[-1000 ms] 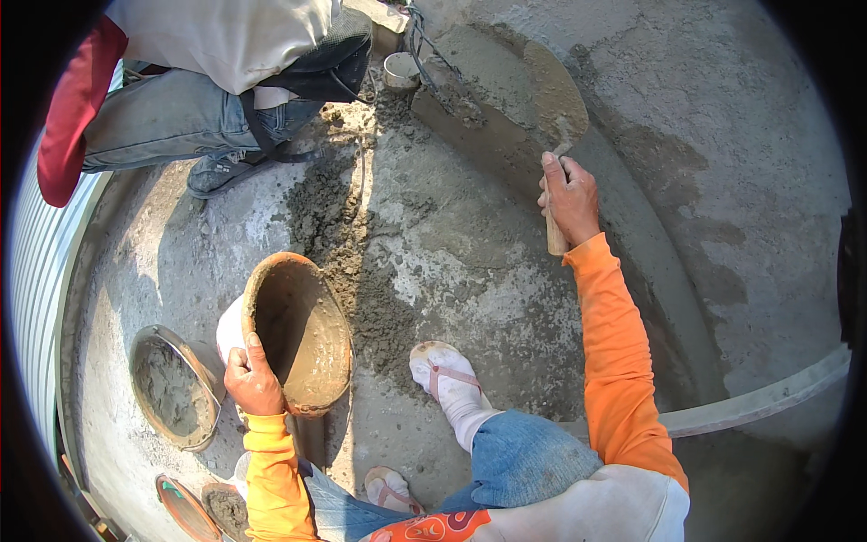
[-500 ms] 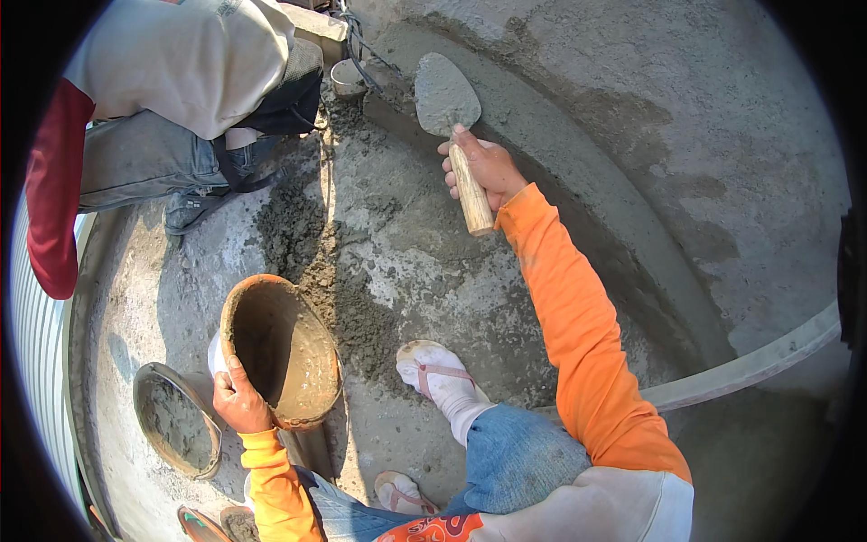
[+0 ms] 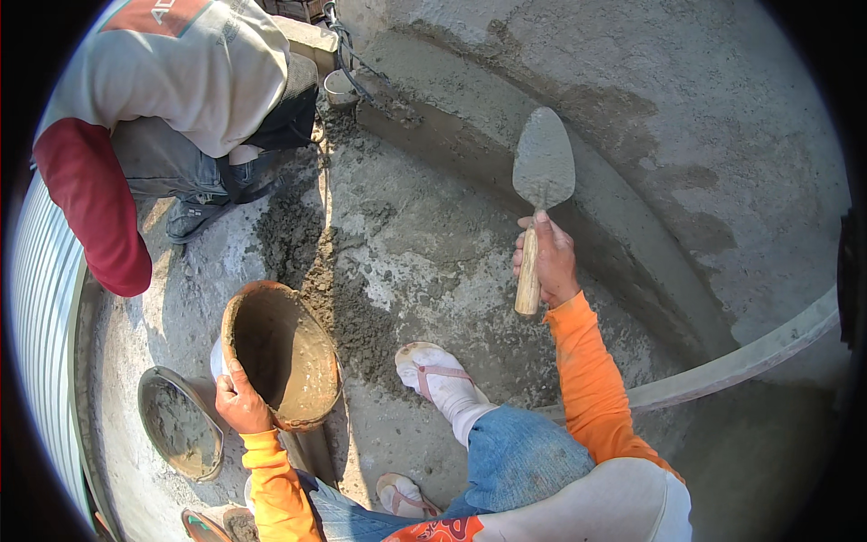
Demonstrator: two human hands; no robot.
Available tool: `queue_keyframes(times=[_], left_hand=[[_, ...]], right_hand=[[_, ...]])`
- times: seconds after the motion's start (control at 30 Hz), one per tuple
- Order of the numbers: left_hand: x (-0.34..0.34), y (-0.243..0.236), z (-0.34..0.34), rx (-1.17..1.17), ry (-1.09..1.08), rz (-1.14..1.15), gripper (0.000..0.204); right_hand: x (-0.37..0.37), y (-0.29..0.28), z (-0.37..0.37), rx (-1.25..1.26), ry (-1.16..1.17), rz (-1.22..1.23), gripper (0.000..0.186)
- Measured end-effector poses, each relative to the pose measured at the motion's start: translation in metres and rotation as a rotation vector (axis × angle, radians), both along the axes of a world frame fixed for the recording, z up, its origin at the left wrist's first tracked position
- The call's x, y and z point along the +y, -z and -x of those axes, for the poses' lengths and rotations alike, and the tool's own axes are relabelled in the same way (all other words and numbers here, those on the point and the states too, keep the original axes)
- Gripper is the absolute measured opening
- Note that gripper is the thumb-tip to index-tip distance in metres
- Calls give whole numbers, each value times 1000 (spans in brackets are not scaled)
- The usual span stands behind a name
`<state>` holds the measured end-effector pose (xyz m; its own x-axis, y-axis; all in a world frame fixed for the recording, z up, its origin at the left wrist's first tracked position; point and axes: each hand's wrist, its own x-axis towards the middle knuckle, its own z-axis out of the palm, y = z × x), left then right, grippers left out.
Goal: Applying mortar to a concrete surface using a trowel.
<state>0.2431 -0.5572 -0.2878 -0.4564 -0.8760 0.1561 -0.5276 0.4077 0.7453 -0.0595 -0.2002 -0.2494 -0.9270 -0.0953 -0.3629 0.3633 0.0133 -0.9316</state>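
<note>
A trowel [image 3: 545,163] with a rounded, mortar-smeared blade and a pale wooden handle is gripped in my right hand [image 3: 553,259]. Its blade points away from me, over the grey mortared ledge [image 3: 623,212] that curves along the right. Whether the blade touches the ledge I cannot tell. On the left, my left hand [image 3: 242,399] holds the rim of a brown, mortar-stained bucket [image 3: 312,361]. The bucket tilts toward the right, its mouth facing up, with wet residue coating the inner wall. My left fingers partly hide behind its outer side.
A second bucket [image 3: 213,452] with grey mortar stands left of mine. Loose wet mortar [image 3: 348,312] lies across the floor. A co-worker [image 3: 203,81] crouches at upper left, beside a small pale cup [image 3: 340,83] and cables [image 3: 343,41]. A curved concrete edge [image 3: 731,361] runs at right.
My right hand has brought the trowel nearer and to the right along the ledge. The left hand and bucket stay almost still. The co-worker's red sleeve has shifted right.
</note>
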Motion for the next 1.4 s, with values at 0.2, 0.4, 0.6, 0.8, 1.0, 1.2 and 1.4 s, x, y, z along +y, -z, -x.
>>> queue_keyframes(times=[0.2, 0.4, 0.6, 0.8, 1.0, 1.2, 1.4], left_hand=[[7, -2, 11, 30, 6, -45, 48], [2, -1, 0, 30, -2, -35, 48], [1, 0, 5, 56, 10, -38, 49], [6, -5, 15, 38, 23, -75, 47], [0, 0, 7, 57, 7, -117, 47], [8, -7, 12, 64, 28, -83, 47], [2, -5, 9, -6, 29, -62, 46]], right_hand=[[-55, 50, 75, 533, -428, -589, 46], [-39, 51, 83, 311, -393, -427, 48], [-8, 40, 28, 189, -19, -112, 47], [-103, 5, 64, 22, -325, 46, 47], [-105, 2, 66, -183, -103, 295, 49], [19, 1, -7, -130, 266, 356, 48], [8, 19, -8, -114, 347, 481, 48]])
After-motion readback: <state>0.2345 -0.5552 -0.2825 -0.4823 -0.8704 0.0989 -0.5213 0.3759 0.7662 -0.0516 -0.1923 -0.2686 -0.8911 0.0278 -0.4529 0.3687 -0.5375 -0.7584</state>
